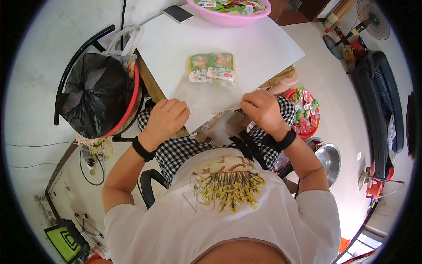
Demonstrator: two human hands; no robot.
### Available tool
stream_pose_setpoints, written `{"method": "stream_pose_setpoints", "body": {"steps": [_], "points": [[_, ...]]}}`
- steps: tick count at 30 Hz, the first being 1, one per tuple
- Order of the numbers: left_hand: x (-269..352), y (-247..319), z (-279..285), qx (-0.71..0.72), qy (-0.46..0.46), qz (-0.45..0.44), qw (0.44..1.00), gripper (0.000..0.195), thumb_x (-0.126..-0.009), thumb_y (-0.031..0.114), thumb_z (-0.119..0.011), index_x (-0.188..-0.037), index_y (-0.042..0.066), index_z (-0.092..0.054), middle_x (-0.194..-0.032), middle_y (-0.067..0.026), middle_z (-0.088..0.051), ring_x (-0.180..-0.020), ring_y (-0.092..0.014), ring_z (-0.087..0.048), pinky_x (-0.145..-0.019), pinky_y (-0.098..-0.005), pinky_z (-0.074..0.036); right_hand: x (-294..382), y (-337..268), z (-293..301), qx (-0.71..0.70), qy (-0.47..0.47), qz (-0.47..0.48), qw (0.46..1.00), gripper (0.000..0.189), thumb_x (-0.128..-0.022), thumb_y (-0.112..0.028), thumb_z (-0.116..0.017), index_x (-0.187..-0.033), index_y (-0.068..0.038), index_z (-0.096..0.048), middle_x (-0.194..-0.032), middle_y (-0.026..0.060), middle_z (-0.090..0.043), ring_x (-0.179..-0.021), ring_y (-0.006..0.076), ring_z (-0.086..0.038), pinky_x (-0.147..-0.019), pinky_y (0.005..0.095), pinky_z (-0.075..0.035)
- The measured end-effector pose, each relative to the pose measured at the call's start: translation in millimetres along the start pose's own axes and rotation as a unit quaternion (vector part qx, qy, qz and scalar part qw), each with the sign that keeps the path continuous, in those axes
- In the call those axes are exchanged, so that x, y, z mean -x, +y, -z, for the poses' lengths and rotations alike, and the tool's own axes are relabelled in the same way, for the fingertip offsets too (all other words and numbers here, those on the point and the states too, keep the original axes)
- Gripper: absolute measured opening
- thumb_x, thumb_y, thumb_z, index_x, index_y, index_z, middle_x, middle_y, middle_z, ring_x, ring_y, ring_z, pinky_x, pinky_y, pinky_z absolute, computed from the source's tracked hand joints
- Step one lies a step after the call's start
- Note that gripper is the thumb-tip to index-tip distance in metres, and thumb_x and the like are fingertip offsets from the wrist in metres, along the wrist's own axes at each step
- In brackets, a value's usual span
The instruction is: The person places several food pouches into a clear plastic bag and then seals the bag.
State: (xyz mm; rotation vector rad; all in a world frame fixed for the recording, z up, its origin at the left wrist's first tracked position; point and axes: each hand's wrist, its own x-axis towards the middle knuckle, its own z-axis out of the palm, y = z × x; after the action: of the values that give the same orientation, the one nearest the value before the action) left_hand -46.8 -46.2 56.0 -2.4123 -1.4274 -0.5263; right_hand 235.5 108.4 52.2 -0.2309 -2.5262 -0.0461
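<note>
A clear plastic bag [209,97] lies on the white tabletop, its near edge stretched between my two hands. My left hand [170,117] grips the left end of that edge, and my right hand [260,109] grips the right end, fingers curled closed on both. At the bag's far end are small sealed food packets [221,66] with green borders, side by side and slightly overlapping; they appear to be inside the bag. A faint reddish line runs along the edge between my hands. My fingertips are mostly hidden under my knuckles.
A pink basin [230,20] of packets and a smartphone [178,14] stand at the table's far side. At left, a black plastic bag [95,95] fills a red-rimmed container. A red basket [308,135] of packets and a metal bowl [332,165] sit low at right.
</note>
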Motion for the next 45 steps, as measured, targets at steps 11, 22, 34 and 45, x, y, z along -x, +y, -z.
{"method": "stream_pose_setpoints", "body": {"steps": [11,22,34,45], "points": [[-47,-29,18,0.023,0.098,0.065,0.993,0.019,-0.070,0.005,-0.074,-0.084,0.005,-0.061,-0.080,-0.0092,-0.062,-0.074,-0.029,-0.061,-0.065,-0.0386,-0.048,-40,33,21,0.014,0.013,-0.036,0.999,0.021,-0.069,-0.007,-0.073,-0.074,-0.007,-0.053,-0.079,0.0074,-0.061,-0.070,0.0278,-0.059,-0.059,0.0385,-0.047],[-29,-56,-4,0.171,0.111,0.193,0.960,0.014,-0.085,0.009,-0.061,-0.097,0.005,-0.066,-0.087,-0.0143,-0.064,-0.082,-0.034,-0.062,-0.072,-0.0410,-0.050,-68,46,7,-0.097,-0.015,-0.102,0.990,0.011,-0.080,-0.010,-0.068,-0.090,-0.006,-0.063,-0.079,0.0152,-0.060,-0.074,0.0354,-0.059,-0.064,0.0440,-0.047],[-71,-49,-56,0.174,0.181,0.260,0.933,0.017,-0.078,0.026,-0.060,-0.067,0.013,-0.064,-0.070,-0.0077,-0.059,-0.072,-0.030,-0.062,-0.058,-0.0446,-0.049,-88,71,-36,-0.126,-0.095,-0.001,0.987,0.030,-0.083,0.003,-0.063,-0.113,0.004,-0.060,-0.099,0.0207,-0.060,-0.091,0.0382,-0.059,-0.081,0.0421,-0.049],[-79,-43,-81,0.117,0.154,0.329,0.924,0.015,-0.071,0.028,-0.064,-0.062,0.017,-0.065,-0.069,-0.0066,-0.060,-0.070,-0.032,-0.060,-0.052,-0.0467,-0.042,-106,67,-41,-0.180,0.003,0.129,0.975,0.018,-0.091,-0.015,-0.066,-0.089,0.003,-0.067,-0.078,0.0208,-0.065,-0.070,0.0372,-0.063,-0.065,0.0465,-0.052]]}}
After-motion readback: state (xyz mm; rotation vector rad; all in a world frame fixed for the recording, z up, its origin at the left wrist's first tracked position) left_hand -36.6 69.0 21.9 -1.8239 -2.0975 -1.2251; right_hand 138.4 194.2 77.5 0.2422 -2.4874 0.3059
